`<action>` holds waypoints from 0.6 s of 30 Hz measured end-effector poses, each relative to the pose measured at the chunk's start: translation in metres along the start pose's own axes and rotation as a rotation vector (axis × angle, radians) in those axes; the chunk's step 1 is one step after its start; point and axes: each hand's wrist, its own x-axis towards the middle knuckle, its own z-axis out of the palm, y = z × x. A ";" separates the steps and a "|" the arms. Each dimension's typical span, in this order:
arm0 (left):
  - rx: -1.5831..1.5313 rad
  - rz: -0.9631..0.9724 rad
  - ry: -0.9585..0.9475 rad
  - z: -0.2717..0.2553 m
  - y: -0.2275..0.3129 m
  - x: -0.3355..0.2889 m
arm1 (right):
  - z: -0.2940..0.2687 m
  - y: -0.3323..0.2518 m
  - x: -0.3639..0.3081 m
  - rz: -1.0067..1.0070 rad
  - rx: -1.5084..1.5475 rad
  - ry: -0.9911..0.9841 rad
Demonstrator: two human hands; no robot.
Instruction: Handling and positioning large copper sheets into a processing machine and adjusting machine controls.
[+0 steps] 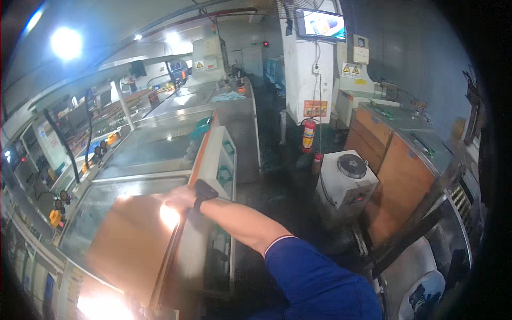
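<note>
My right hand [182, 197] reaches in from the right, with a dark watch [205, 189] on its wrist. The hand is at the far right corner of a copper-coloured sheet [128, 245], its fingers closed on the edge and somewhat blurred. The sheet is tilted over the glass-like top [90, 213] of a long machine, and bright glare covers its right edge and the near end. My left hand is not in view.
The machine line runs away ahead, with a grey cloth [228, 96] lying farther along. A fire extinguisher [309, 134] stands by a white pillar [305, 69]. To the right are a white box unit [341, 186] and a brown-sided bench [400, 184]. Gauges [63, 196] line the left side.
</note>
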 end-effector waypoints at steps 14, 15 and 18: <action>0.055 0.376 -0.115 -0.018 -0.045 0.032 | -0.008 -0.021 0.011 0.149 0.253 0.232; 0.064 0.367 -0.113 -0.024 -0.044 0.031 | -0.011 -0.024 0.009 0.129 0.270 0.235; 0.024 0.296 -0.086 -0.023 -0.044 0.027 | -0.017 -0.029 0.005 0.161 0.349 0.228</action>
